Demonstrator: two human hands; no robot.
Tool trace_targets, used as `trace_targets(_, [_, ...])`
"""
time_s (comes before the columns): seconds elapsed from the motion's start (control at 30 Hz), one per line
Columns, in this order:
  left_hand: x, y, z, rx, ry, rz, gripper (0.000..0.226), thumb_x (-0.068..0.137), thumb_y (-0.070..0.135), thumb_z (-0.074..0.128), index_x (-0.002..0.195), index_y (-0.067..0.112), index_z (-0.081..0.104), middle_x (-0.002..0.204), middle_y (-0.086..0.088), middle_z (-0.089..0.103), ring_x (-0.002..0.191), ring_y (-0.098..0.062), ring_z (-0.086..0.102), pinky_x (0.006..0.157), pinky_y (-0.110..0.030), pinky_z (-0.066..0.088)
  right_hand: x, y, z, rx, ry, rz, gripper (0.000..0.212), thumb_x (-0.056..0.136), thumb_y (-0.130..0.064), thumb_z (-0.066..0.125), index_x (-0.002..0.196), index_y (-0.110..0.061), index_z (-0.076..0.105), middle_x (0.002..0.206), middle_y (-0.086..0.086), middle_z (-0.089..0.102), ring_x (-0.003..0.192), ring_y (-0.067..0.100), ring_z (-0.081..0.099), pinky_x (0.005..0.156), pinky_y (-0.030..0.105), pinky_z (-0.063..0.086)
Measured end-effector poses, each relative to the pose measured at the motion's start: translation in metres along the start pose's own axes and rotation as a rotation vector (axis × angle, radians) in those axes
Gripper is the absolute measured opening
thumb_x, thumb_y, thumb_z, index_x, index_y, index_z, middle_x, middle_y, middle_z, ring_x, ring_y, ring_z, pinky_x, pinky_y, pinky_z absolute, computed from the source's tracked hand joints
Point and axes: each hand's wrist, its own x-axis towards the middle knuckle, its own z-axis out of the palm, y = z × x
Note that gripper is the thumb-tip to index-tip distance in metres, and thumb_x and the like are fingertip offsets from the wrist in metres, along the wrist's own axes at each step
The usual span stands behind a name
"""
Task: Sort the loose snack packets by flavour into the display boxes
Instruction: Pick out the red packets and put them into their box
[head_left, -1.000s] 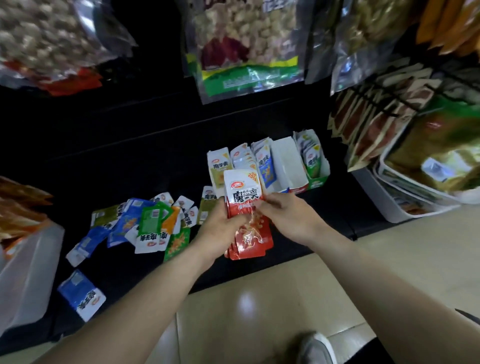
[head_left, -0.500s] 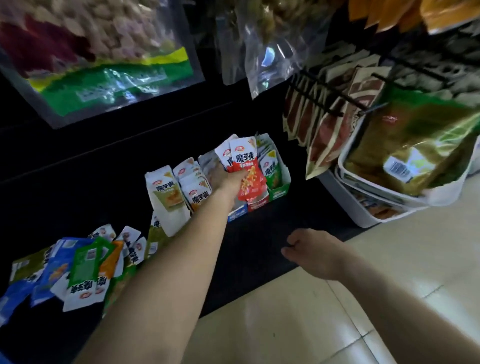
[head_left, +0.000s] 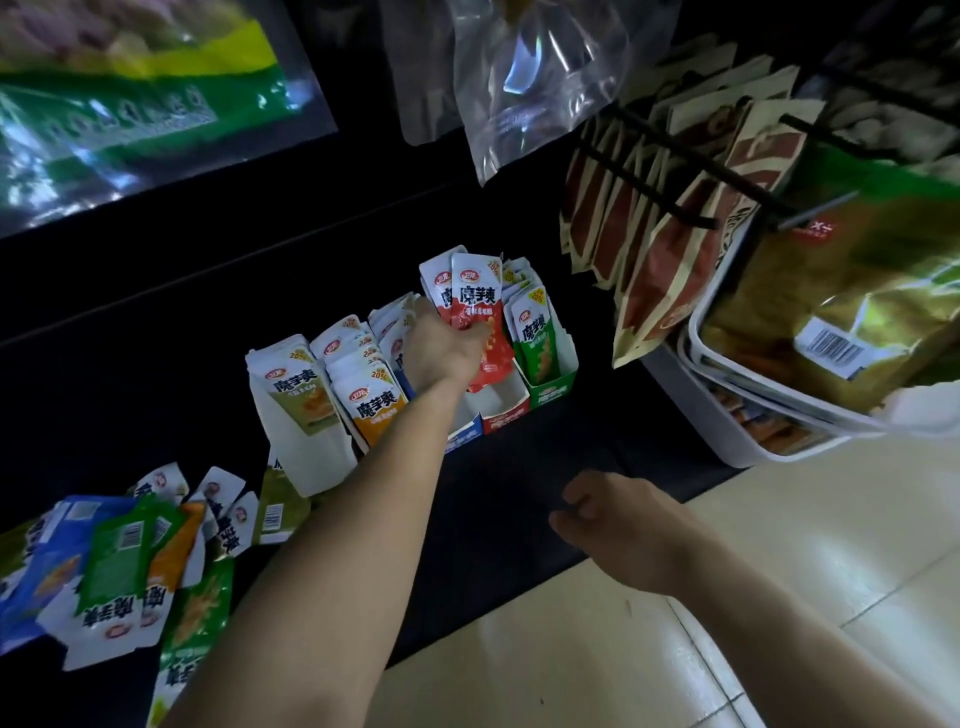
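Shelf: dark and low (head_left: 156, 364), with pale floor tiles (head_left: 571, 649) in front and a big bag with a green band (head_left: 130, 104) hanging over its left end.
Far left: loose packets (head_left: 130, 561) lie in a jumbled heap on the shelf – blue, green, orange and white, some face down.
Boxes: a row of display boxes (head_left: 311, 441) stands at mid-shelf; from the left, an olive-labelled one, an orange one, a blue one, then the red box (head_left: 506, 415) and the green box (head_left: 553, 384), which is full of green packets.
Left grip: the left grip (head_left: 447, 348) is closed round the lower part of the red packets.
Red packets: a small upright bundle (head_left: 475, 306), held just over the red box, beside the green packets.
Right grip: the right grip (head_left: 608, 525) hangs by the shelf's front edge – fingers loosely curled, holding nothing.
Far right: brown packets (head_left: 649, 249) hang on pegs; a white basket (head_left: 753, 415) holds a green-gold bag (head_left: 831, 291).
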Motion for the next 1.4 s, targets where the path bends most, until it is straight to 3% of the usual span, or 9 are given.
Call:
trace_targets(0.13, [0.001, -0.006, 0.001, 0.009, -0.039, 0.052, 0.051, 0.083, 0.034, 0.076, 0.121, 0.012, 0.05, 0.091, 0.005, 0.063, 0.08, -0.02, 0.066, 0.055, -0.026, 0.042, 0.002, -0.001, 0.0, -0.004, -0.008, 0.001, 0.03, 0.097, -0.053, 0.047, 0.111, -0.029, 0.059, 0.108, -0.007, 0.065, 0.099, 0.019, 0.061, 0.091, 0.04, 0.052])
trace_targets(0.3, [0.001, -0.013, 0.003, 0.028, -0.066, 0.146, 0.043, 0.087, 0.033, 0.074, 0.121, 0.017, 0.054, 0.112, 0.0, 0.072, 0.094, -0.022, 0.07, 0.075, -0.036, 0.057, 0.006, -0.001, 0.002, 0.0, -0.005, 0.01, 0.03, 0.096, -0.054, 0.048, 0.113, -0.032, 0.058, 0.107, -0.008, 0.064, 0.099, 0.017, 0.061, 0.09, 0.038, 0.052])
trace_targets(0.53, [0.004, -0.024, -0.001, 0.302, -0.032, 0.297, 0.054, 0.092, 0.037, 0.068, 0.137, 0.018, 0.044, 0.128, -0.005, 0.067, 0.112, -0.03, 0.065, 0.087, -0.041, 0.052, 0.008, -0.001, 0.004, 0.001, -0.012, -0.001, 0.03, 0.096, -0.054, 0.048, 0.115, -0.034, 0.057, 0.111, -0.009, 0.064, 0.1, 0.017, 0.061, 0.091, 0.038, 0.052])
trace_targets(0.73, [0.002, -0.013, 0.018, 0.207, 0.011, 0.183, 0.049, 0.087, 0.04, 0.074, 0.126, 0.02, 0.053, 0.117, -0.004, 0.072, 0.105, -0.03, 0.068, 0.077, -0.04, 0.055, 0.009, -0.003, 0.004, -0.022, -0.02, -0.011, 0.027, 0.097, -0.054, 0.048, 0.111, -0.032, 0.057, 0.108, -0.009, 0.063, 0.099, 0.017, 0.061, 0.089, 0.036, 0.052])
trace_targets(0.87, [-0.001, -0.017, 0.029, 0.259, 0.006, 0.22, 0.043, 0.085, 0.039, 0.076, 0.121, 0.023, 0.06, 0.113, -0.008, 0.069, 0.106, -0.029, 0.065, 0.071, -0.034, 0.043, 0.011, -0.006, 0.003, -0.006, -0.023, -0.02, 0.028, 0.097, -0.052, 0.048, 0.114, -0.032, 0.058, 0.108, -0.009, 0.063, 0.097, 0.015, 0.061, 0.09, 0.037, 0.052])
trace_targets(1.1, [0.013, -0.021, 0.016, 0.138, -0.03, 0.284, 0.051, 0.086, 0.021, 0.077, 0.131, 0.018, 0.054, 0.119, -0.006, 0.071, 0.109, -0.026, 0.067, 0.084, -0.039, 0.056, 0.014, -0.01, 0.005, -0.018, -0.017, -0.034, 0.028, 0.098, -0.053, 0.048, 0.113, -0.032, 0.057, 0.103, -0.008, 0.063, 0.093, 0.016, 0.061, 0.085, 0.034, 0.053])
trace_targets(1.27, [0.022, -0.02, 0.003, 0.213, 0.104, 0.296, 0.047, 0.09, 0.024, 0.07, 0.133, 0.025, 0.052, 0.121, -0.006, 0.068, 0.102, -0.028, 0.067, 0.068, -0.031, 0.044, 0.015, -0.015, 0.007, -0.029, -0.011, -0.047, 0.029, 0.098, -0.053, 0.048, 0.113, -0.031, 0.057, 0.107, -0.009, 0.065, 0.096, 0.016, 0.061, 0.085, 0.033, 0.052])
trace_targets(1.4, [0.029, -0.021, -0.003, 0.238, 0.161, 0.296, 0.042, 0.091, 0.025, 0.066, 0.131, 0.023, 0.055, 0.115, -0.006, 0.07, 0.098, -0.03, 0.068, 0.066, -0.035, 0.048, 0.015, -0.017, 0.008, -0.038, -0.021, -0.054, 0.028, 0.098, -0.053, 0.047, 0.113, -0.031, 0.056, 0.106, -0.009, 0.064, 0.095, 0.016, 0.061, 0.084, 0.033, 0.051])
